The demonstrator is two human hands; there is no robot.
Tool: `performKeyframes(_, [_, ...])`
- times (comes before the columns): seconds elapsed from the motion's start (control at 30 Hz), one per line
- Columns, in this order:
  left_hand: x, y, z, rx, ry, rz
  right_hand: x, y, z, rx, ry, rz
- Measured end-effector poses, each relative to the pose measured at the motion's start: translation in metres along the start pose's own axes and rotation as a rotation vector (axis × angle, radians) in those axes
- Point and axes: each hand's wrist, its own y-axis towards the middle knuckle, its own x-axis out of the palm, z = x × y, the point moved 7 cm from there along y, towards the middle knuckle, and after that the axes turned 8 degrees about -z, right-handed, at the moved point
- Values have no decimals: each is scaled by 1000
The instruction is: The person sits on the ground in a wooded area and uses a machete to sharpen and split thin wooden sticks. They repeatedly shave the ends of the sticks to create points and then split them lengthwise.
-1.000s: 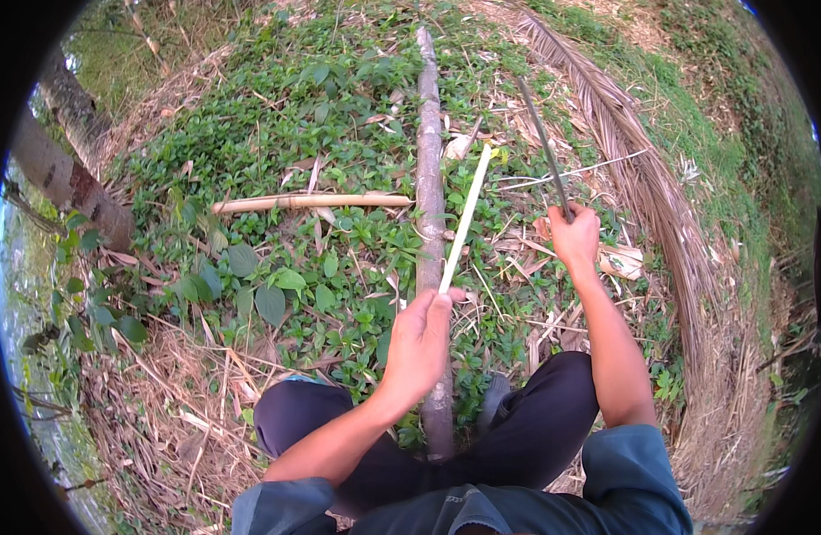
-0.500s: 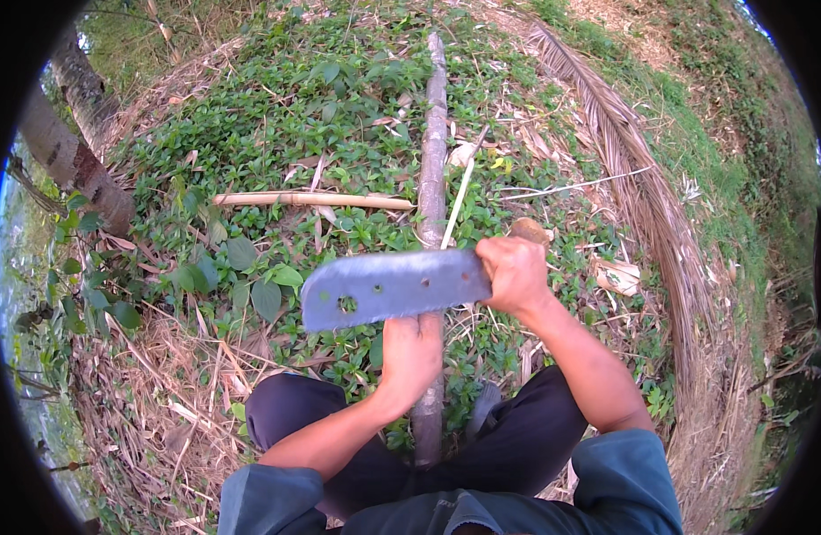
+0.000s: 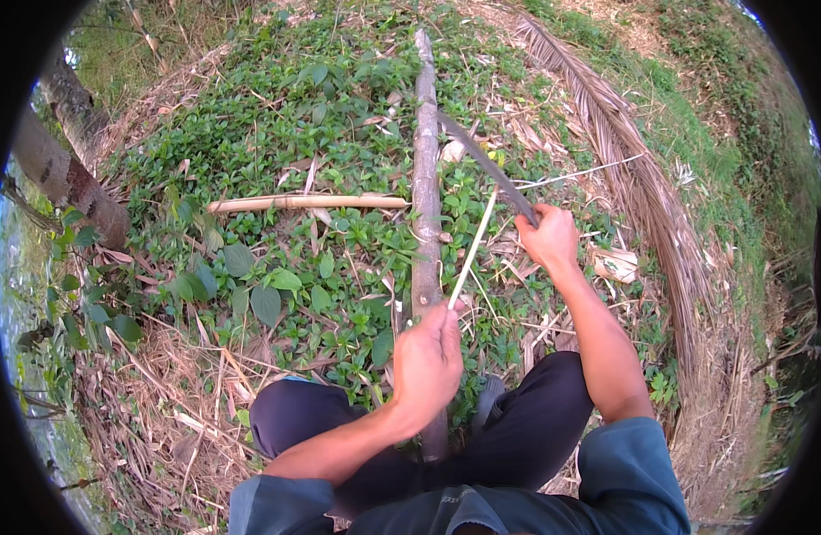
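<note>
My left hand is closed around the near end of a thin pale strip, which looks like split bamboo. The strip slants away to the right. In my right hand is a broad-bladed machete, its blade now seen nearly edge-on and pointing to the far left. The strip's far tip reaches the blade; whether they touch, I cannot tell. A long bare log lies straight out in front of me, passing beneath my left hand and between my knees. My fingers hide the machete's handle.
A split bamboo piece lies crosswise, left of the log. A dry palm frond runs along the right side. Leafy plants and dry litter cover the ground. A tree trunk stands at the left.
The machete has turned from broad side up to nearly edge-on, and its tip has swung away from me. My left hand has turned, and the pale strip leans further right.
</note>
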Motion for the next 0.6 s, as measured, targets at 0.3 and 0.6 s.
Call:
performKeyframes(0.3, [4,26,-26,53,-369,41,1,-4,18,-23,190,128])
performKeyframes(0.6, [17,27,-52,-179,-746,-42,16,-68,-88,-847,25,100])
